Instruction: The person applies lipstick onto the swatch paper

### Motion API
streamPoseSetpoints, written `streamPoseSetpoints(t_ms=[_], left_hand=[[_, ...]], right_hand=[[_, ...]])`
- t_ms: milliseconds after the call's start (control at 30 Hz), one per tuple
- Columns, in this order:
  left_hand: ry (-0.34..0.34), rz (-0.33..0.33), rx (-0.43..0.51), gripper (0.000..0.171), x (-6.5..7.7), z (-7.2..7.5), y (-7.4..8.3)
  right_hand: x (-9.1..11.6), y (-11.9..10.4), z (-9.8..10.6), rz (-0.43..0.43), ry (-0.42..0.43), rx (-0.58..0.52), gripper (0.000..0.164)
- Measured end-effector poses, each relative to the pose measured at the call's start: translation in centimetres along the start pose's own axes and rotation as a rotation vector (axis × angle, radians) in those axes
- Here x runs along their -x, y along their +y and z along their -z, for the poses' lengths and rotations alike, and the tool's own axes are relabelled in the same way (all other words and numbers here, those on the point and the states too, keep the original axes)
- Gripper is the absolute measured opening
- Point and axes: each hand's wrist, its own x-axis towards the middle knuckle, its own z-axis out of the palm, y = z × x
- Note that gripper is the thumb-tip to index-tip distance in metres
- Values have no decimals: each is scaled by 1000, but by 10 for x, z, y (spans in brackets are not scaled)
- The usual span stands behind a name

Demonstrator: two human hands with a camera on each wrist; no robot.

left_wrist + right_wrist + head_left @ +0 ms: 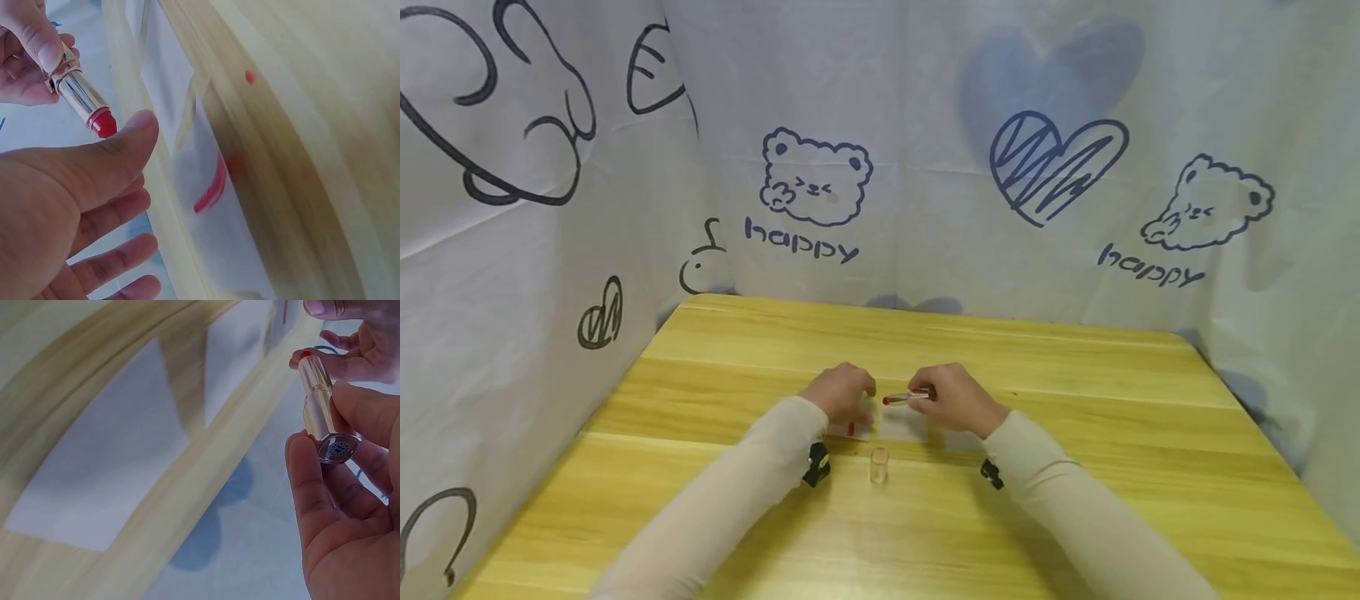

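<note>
Gold-toned metal is gleaming on the lipstick [81, 92], which the right hand [957, 396] is pinching by its base near the middle paper slip [904, 426] on the bench [917, 533]; the left hand [842, 393] is holding nothing, fingers loosely spread. The tube is likely feeling light, stiff, slightly slippery — the base is offering the safest hold, sparing the soft, fragile red tip [104, 126].

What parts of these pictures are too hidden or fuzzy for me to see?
- Head view: part of the left paper, covered by the left hand.
- Head view: part of the right paper, behind the right hand.
- Right wrist view: the print under the lipstick, too small and blurred to read.
- Left wrist view: the rest of the right hand, cut off by the picture's edge.
</note>
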Motion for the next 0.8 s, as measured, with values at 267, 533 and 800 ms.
streamPoseSetpoints(t_ms=[267,533,800], left_hand=[[-29,30,26,44,-11,-8,12],[-24,-45,-87,25,-19,-17,22],[-40,-95,-164,24,-22,-20,27]], right_hand=[[6,14,2,-48,12,14,19],[8,21,-2,-96,29,38,20],[10,29,-12,-106,41,18,16]])
